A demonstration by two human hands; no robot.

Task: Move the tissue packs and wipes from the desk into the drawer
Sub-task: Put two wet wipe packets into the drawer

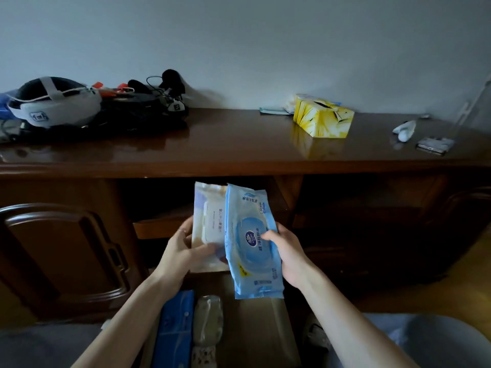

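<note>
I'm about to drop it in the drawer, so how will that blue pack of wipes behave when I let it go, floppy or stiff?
The blue pack of wipes looks soft: its film wrapper creases around the right hand, so it will probably bend rather than stay rigid. The glossy wrapper may be a bit slippery. It is flat with no round sides, so it should land and lie still, not roll.

Blue wipes pack (252, 243) overlaps white wipes pack (208, 224), both upright above open drawer (255, 328).
</note>
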